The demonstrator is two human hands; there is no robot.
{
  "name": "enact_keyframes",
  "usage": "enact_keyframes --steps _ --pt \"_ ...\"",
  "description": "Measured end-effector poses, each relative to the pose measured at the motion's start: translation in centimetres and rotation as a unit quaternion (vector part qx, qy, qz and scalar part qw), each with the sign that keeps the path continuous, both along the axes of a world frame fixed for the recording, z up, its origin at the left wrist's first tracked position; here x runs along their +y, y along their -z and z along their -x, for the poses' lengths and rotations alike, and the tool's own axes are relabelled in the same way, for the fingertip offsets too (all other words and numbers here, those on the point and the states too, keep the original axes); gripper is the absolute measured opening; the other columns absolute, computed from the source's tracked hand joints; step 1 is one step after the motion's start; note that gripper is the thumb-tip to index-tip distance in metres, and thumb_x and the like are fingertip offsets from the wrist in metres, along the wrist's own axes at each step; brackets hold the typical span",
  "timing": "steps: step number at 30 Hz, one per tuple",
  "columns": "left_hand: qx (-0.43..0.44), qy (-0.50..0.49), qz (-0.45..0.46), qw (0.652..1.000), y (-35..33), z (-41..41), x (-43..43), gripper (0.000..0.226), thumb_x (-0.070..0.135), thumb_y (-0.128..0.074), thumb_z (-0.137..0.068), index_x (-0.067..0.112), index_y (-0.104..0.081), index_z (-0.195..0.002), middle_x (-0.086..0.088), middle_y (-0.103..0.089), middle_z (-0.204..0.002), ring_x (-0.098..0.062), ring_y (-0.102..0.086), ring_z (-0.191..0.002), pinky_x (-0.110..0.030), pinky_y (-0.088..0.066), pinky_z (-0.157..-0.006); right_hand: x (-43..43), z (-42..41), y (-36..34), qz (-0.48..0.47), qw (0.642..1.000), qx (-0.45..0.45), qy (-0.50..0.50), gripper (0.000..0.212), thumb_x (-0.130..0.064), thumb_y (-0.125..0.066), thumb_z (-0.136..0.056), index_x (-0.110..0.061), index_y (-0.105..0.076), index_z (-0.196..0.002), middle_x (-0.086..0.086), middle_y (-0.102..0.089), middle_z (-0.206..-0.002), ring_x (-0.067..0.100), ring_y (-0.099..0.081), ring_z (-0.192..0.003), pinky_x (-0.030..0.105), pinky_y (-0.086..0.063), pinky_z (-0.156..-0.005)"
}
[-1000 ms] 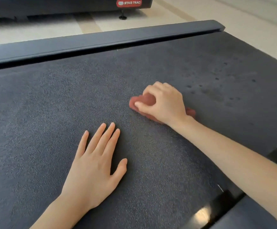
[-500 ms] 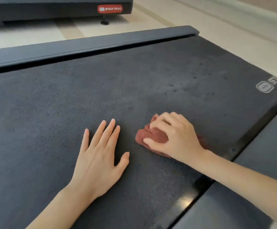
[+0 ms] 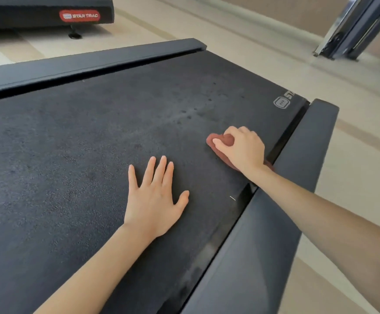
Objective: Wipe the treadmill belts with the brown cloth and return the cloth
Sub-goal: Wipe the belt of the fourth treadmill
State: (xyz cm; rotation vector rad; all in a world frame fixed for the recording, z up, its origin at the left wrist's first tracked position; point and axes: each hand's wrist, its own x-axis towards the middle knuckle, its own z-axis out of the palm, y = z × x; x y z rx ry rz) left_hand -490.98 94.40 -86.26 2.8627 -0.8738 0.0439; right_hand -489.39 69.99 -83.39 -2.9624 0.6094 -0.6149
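The right hand (image 3: 241, 148) grips the brown cloth (image 3: 220, 141), fingers and thumb curled round the bunched fabric, pressing it onto the treadmill belt (image 3: 71, 166) just beside the right side rail (image 3: 297, 177). The left hand (image 3: 155, 200) lies flat on the belt with its fingers straight, holding nothing.

The nearest risk is likely the dark gap (image 3: 285, 134) between belt and rail: a corner of the cloth trails under the wrist almost at that slot, and a stroke toward the rail could drag it in and snag it. The belt may also creep under the weight on the left palm (a belt is made to roll), throwing off the wipe. The dark spots (image 3: 189, 114) lie beyond the cloth and could be missed if strokes stay short.

Counted: two hands, one cloth, two treadmills, the near one and a second treadmill (image 3: 37, 12) across the floor. The near one has two rails, the other being the far side rail (image 3: 82, 62). The spots are several, too faint for an exact count.
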Motion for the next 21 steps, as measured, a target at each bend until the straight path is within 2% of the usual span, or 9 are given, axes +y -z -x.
enact_keyframes --steps 5,7,10,12,16,21 --pt "-0.009 -0.007 -0.002 1.000 0.0 -0.1 0.0 0.080 0.064 0.003 -0.084 0.019 -0.008 -0.149 0.002 -0.002 -0.158 -0.018 0.006 -0.145 -0.054 0.003 -0.114 5.2 5.5 0.3 0.053 0.982 -0.030 -0.179 0.032 -0.052 -0.062 -0.076 -0.022 -0.068 -0.085 0.003 -0.063 -0.085 0.028 -0.057 -0.074 0.036 -0.047 -0.067" --pt "-0.010 -0.010 -0.008 1.000 -0.2 0.1 0.0 0.084 0.064 0.007 -0.080 0.020 -0.009 -0.149 0.002 -0.003 -0.158 -0.018 0.005 -0.145 -0.052 0.003 -0.114 5.0 5.6 0.4 0.051 0.977 -0.030 -0.202 0.032 -0.051 -0.065 -0.075 -0.021 -0.069 -0.083 0.002 -0.063 -0.084 0.027 -0.057 -0.072 0.037 -0.048 -0.065" --pt "0.007 -0.021 -0.003 1.000 -0.6 0.4 -0.2 0.087 0.063 0.005 -0.077 0.019 -0.015 -0.149 0.002 -0.007 -0.158 -0.018 0.002 -0.145 -0.052 0.002 -0.115 3.3 4.2 0.6 0.018 0.977 -0.031 -0.209 0.029 -0.051 -0.070 -0.074 -0.023 -0.067 -0.080 -0.003 -0.063 -0.081 0.022 -0.058 -0.073 0.029 -0.045 -0.066" --pt "0.019 -0.029 -0.008 0.999 -0.8 0.5 -0.6 0.088 0.064 0.005 -0.076 0.019 -0.013 -0.149 0.001 -0.006 -0.158 -0.018 0.003 -0.145 -0.055 0.000 -0.115 1.5 2.6 0.7 0.020 0.979 -0.032 -0.201 0.029 -0.053 -0.067 -0.075 -0.025 -0.066 -0.081 -0.005 -0.063 -0.083 0.020 -0.058 -0.077 0.024 -0.039 -0.065" --pt "0.009 -0.047 -0.027 0.998 -0.6 -0.6 -2.0 0.089 0.065 0.012 -0.073 0.023 -0.003 -0.149 0.004 0.003 -0.158 -0.017 0.010 -0.144 -0.057 0.000 -0.114 -5.2 -1.5 1.0 0.012 0.992 -0.021 -0.128 0.031 -0.058 -0.058 -0.079 -0.030 -0.063 -0.090 -0.004 -0.061 -0.092 0.022 -0.057 -0.091 0.026 -0.032 -0.067" --pt "0.015 -0.068 -0.014 0.997 -0.8 -2.4 -3.7 0.087 0.067 0.006 -0.075 0.023 -0.008 -0.150 0.007 0.000 -0.158 -0.013 0.007 -0.144 -0.056 0.001 -0.114 -15.6 -6.5 1.1 0.027 0.999 -0.024 -0.035 0.042 -0.061 -0.050 -0.083 -0.025 -0.062 -0.099 0.008 -0.062 -0.101 0.034 -0.057 -0.098 0.034 -0.038 -0.072"
